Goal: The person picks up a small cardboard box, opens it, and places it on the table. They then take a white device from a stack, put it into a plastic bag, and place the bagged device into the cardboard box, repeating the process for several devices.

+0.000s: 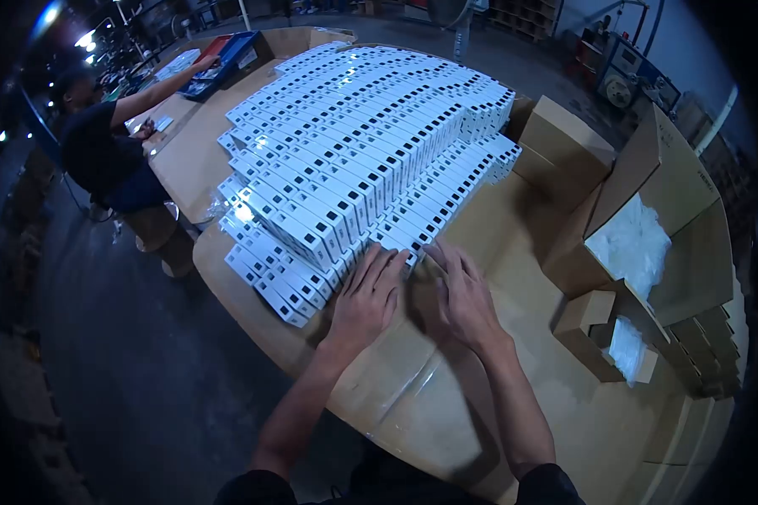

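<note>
Many slim white boxes with dark square marks on their ends stand packed in a large stepped stack (337, 181) on a cardboard-covered table (413, 404). My left hand (366, 295) rests its outstretched fingers on the near edge of the lower row of boxes (408, 238). Just to its right, my right hand (465, 295) has its fingers extended, with the tips at or near the end of that same row; whether they touch is hard to tell. Nothing shows gripped in either hand. My fingers partly cover the boxes at the front.
At right stands an open carton (598, 198) with clear plastic bags (633, 244) inside. A smaller carton (589, 341) holding white pieces sits before it. Across the table at far left, another person (101, 143) reaches toward a blue tray (223, 71). Machinery (627, 71) stands behind.
</note>
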The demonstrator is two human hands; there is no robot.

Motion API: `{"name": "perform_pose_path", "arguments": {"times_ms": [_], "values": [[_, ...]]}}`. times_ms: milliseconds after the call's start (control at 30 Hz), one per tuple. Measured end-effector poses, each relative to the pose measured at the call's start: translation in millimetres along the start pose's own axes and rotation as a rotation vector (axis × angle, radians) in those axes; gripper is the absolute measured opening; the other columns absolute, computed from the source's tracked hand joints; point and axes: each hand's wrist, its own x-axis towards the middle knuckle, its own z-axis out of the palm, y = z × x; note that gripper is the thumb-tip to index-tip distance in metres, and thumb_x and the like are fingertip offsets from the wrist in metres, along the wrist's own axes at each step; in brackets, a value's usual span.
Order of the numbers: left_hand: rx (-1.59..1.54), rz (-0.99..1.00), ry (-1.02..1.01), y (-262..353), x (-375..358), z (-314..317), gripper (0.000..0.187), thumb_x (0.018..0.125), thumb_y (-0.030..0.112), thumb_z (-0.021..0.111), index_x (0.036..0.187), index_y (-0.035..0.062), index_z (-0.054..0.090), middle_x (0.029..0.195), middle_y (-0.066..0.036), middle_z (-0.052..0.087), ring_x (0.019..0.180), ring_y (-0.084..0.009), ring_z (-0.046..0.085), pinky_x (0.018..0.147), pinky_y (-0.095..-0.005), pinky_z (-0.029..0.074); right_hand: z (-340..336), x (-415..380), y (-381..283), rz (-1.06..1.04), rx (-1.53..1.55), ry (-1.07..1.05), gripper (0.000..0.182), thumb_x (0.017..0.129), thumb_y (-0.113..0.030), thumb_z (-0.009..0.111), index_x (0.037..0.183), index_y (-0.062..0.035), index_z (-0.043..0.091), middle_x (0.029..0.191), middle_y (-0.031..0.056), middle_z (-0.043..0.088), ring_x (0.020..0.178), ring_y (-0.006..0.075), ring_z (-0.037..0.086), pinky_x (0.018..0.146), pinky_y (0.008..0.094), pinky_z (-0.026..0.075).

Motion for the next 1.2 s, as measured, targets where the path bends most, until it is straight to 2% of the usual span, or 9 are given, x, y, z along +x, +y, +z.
{"name": "perform_pose_path", "arguments": {"times_ms": [333,533,567,667,733,867,1067,1133,1200], "values": [[0.129,0.024,0.096,-13,-6,7,0.051,0.084,-0.003,0.070,0.134,0.0056,0.064,0.121,-0.013,0.060,0.118,-0.0328,0.059,0.100,-0.0447,0.049,5,4,5,0.038,-0.020,-0.098,0.068,0.092,0.003,0.046,0.157,0.0001,0.026,0.145,0.0142,0.058,0.139,0.0404,0.045,0.111,0.0524,0.039],[0.165,0.011,0.130,-6,-13,-2,0.036,0.080,0.002,0.070,0.115,0.0068,0.073,0.116,-0.009,0.059,0.115,-0.0294,0.058,0.094,-0.0440,0.049,-23,-4,-15,0.140,0.132,-0.116,0.064,0.092,0.004,0.050,0.154,-0.0022,0.033,0.136,0.0248,0.058,0.135,0.0438,0.046,0.110,0.0501,0.041],[0.165,0.024,0.158,1,-17,-6,0.035,0.078,0.002,0.073,0.112,0.0074,0.075,0.115,-0.009,0.060,0.115,-0.0292,0.059,0.093,-0.0445,0.049,-26,-14,-13,0.136,0.149,-0.058,0.059,0.094,0.001,0.055,0.151,-0.0044,0.039,0.126,0.0248,0.061,0.124,0.0397,0.055,0.104,0.0437,0.047],[0.025,0.045,0.144,30,-22,-18,0.038,0.071,-0.005,0.081,0.107,0.0056,0.077,0.116,-0.011,0.061,0.117,-0.0367,0.059,0.095,-0.0466,0.052,-68,-35,-24,0.496,0.549,-0.302,0.053,0.102,-0.009,0.056,0.153,-0.0070,0.042,0.133,0.0162,0.060,0.119,0.0267,0.059,0.097,0.0392,0.051],[-0.055,0.146,0.194,50,-16,-17,0.038,0.070,-0.011,0.081,0.104,0.0039,0.076,0.116,-0.011,0.059,0.119,-0.0380,0.058,0.096,-0.0453,0.055,-64,-59,-12,0.328,0.816,-0.215,0.049,0.104,-0.017,0.060,0.150,-0.0078,0.047,0.116,0.0100,0.063,0.093,0.0182,0.061,0.081,0.0328,0.053],[-0.234,0.351,0.204,99,11,0,0.039,0.070,-0.009,0.082,0.105,0.0062,0.076,0.116,-0.010,0.058,0.118,-0.0399,0.058,0.096,-0.0454,0.056,-96,-83,-21,0.444,1.206,-0.065,0.043,0.108,-0.019,0.056,0.149,-0.0087,0.050,0.113,0.0035,0.063,0.090,0.0087,0.056,0.079,0.0257,0.050],[-0.624,0.385,-0.147,188,94,15,0.037,0.078,0.010,0.086,0.111,0.0038,0.071,0.119,-0.012,0.059,0.112,-0.0321,0.063,0.091,-0.0425,0.056,-176,-127,10,0.465,0.895,0.350,0.018,0.107,-0.011,0.056,0.117,-0.0019,0.068,0.105,0.0025,0.067,0.086,0.0054,0.060,0.072,0.0234,0.049],[-0.677,0.431,-0.077,215,138,31,0.028,0.086,0.008,0.079,0.110,-0.0006,0.068,0.103,-0.015,0.067,0.093,-0.0311,0.068,0.083,-0.0406,0.057,-214,-137,19,0.528,0.917,0.399,0.018,0.106,-0.006,0.053,0.112,0.0003,0.069,0.102,0.0047,0.068,0.082,0.0078,0.065,0.069,0.0250,0.052],[-0.736,0.247,-0.153,252,188,54,0.014,0.093,0.007,0.069,0.101,-0.0042,0.070,0.089,-0.017,0.071,0.076,-0.0271,0.069,0.071,-0.0353,0.054,-257,-143,40,0.479,0.558,0.439,0.020,0.104,-0.001,0.050,0.108,0.0026,0.069,0.098,0.0073,0.069,0.080,0.0100,0.067,0.068,0.0262,0.054]]}}
